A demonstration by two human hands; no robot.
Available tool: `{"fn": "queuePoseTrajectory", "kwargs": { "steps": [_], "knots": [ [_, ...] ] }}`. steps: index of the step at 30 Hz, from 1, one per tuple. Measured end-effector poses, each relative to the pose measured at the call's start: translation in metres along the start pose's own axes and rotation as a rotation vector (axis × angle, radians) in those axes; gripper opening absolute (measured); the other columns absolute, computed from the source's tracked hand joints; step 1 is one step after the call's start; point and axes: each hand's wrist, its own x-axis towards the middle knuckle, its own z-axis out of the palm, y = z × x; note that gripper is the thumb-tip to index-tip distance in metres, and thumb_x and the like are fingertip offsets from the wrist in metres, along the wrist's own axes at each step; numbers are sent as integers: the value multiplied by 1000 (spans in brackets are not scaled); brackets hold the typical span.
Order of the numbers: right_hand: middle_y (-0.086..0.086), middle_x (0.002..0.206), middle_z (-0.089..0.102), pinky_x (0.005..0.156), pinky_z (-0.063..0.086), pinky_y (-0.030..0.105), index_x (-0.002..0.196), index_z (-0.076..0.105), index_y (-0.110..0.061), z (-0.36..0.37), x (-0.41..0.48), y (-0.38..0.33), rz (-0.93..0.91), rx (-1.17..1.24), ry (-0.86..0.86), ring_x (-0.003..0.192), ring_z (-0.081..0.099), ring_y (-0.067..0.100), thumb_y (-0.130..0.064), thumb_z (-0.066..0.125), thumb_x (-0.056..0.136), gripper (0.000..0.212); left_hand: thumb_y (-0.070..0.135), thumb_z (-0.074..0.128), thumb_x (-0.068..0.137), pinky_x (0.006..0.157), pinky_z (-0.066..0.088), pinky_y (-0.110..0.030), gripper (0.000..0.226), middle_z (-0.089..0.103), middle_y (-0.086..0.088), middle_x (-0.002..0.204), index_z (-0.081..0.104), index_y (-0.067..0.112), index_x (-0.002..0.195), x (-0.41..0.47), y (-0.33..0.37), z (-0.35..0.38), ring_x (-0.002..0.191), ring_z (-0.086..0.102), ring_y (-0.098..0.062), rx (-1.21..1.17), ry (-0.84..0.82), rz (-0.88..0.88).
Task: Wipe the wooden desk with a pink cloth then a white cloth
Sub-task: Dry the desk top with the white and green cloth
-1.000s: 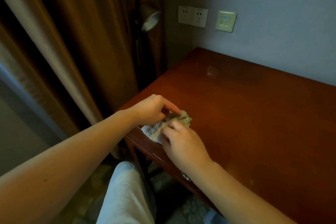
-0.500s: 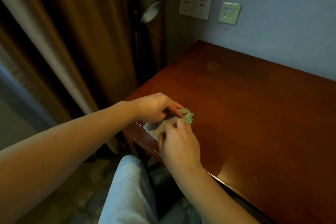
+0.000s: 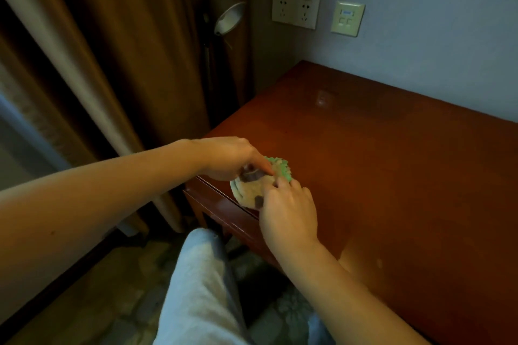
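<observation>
Left hand [image 3: 231, 158] and right hand [image 3: 288, 211] pinch a cloth [image 3: 248, 190] (green-fringed) on the desk [image 3: 392, 165].

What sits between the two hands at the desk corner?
Head view: a crumpled whitish cloth with a green edge, pinched by left hand and right hand, on the desk.

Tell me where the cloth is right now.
Head view: the cloth sits on the near left corner of the wooden desk, held between the left hand and the right hand.
</observation>
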Motion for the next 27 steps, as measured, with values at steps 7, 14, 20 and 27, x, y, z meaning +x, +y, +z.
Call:
{"fn": "queuePoseTrajectory", "kwargs": {
  "steps": [7,14,20,27],
  "knots": [
    [9,122,57,90,44,41,129,54,-12,0,1,-20,63,-48,-17,111,53,29,-39,44,101,41,24,65,92,92,45,-29,46,61,19,129,56,39,135,-2,-5,3,107,47,-7,173,53,44],
    [10,137,51,102,43,38,143,40,-11,1,1,-23,57,3,-43,123,50,28,-25,59,96,52,34,63,92,101,36,-31,39,42,16,148,57,38,130,-2,-2,-7,126,38,-14,419,61,178],
    [0,129,61,100,46,35,137,51,-20,-1,0,-3,12,86,11,120,50,21,-27,55,98,40,41,60,95,98,36,-25,36,60,15,124,56,38,130,-11,-13,1,118,42,-8,256,73,104],
    [0,128,58,100,45,31,131,59,-20,7,6,11,-44,103,21,126,48,20,-28,53,100,33,29,62,95,109,38,-31,35,58,9,135,61,30,130,-15,-12,9,132,45,-10,85,110,55]
  ]
}}
